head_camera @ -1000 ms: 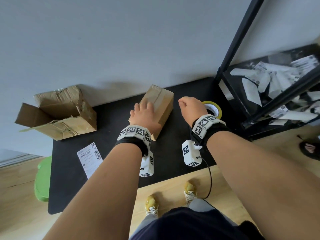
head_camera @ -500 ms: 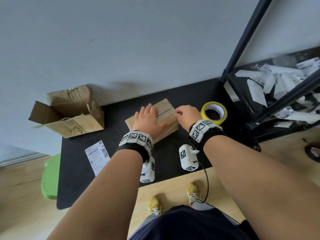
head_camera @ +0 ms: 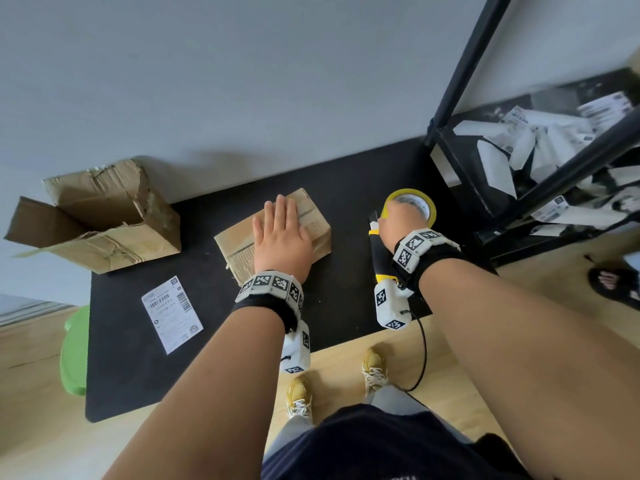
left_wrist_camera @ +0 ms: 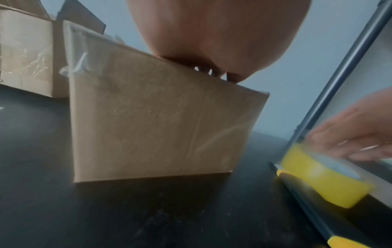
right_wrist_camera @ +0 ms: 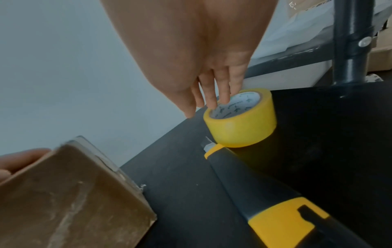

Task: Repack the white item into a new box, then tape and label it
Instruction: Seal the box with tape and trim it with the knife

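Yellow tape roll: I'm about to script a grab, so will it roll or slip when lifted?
The tape roll lies flat on the black mat, so it probably won't roll. Its open core lets the right hand hook fingers inside; slipping seems unlikely.

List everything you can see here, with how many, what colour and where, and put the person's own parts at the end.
closed box: 1, brown cardboard, middle of the mat, clear tape on one edge
open box: 1, brown, torn and crumpled, far left corner by the wall
shipping label: 1, white with barcodes, on the mat left of the arms
tape roll: 1, yellow, on the mat right of the closed box
utility knife: 1, black and yellow, lying beside the tape roll
mat: 1, black, covering the table
rack: 1, black metal, at right, shelf strewn with white label papers
green object: 1, below the mat's left edge
left hand: flat on top of the closed box
right hand: fingers reaching onto the tape roll
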Tool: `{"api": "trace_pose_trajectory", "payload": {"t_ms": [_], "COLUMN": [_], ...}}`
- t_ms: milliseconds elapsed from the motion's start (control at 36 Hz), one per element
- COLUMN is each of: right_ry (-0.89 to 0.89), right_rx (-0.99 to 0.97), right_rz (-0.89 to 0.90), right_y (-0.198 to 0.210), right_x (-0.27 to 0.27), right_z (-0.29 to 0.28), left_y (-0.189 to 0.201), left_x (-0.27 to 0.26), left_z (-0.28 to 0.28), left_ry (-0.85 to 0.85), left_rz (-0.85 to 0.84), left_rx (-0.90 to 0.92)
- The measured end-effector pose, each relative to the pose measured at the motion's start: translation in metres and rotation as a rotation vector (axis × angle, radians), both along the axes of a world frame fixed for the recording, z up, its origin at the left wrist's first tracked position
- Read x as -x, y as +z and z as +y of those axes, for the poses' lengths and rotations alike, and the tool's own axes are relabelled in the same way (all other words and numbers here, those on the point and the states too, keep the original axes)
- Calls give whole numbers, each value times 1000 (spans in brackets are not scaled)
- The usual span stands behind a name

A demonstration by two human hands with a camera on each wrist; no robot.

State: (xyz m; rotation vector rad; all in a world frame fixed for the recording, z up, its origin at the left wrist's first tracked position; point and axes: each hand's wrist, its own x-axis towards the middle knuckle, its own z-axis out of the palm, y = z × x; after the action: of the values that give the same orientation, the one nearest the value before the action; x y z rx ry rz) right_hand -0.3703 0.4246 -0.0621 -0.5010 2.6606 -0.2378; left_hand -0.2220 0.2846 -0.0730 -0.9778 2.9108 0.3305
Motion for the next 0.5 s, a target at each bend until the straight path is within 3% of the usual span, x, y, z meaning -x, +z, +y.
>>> {"api": "trace_pose_trajectory", "payload": {"t_ms": [167,333,500], "right_ry": [5,122,129], "right_rx": [-65,-179,-267], "right_rz": [-73,-15,16], "right_y": [-14,-19,-11], "right_x": [2,7,3], "right_z": [6,14,19], "left_y": [-6,-7,-6], "left_x": [-3,-2,-2], "left_z": [2,4,3], "left_ry": [-14,-6,-6], "left_rz": [-44,-56,-86], "left_rx": [8,13,20]}}
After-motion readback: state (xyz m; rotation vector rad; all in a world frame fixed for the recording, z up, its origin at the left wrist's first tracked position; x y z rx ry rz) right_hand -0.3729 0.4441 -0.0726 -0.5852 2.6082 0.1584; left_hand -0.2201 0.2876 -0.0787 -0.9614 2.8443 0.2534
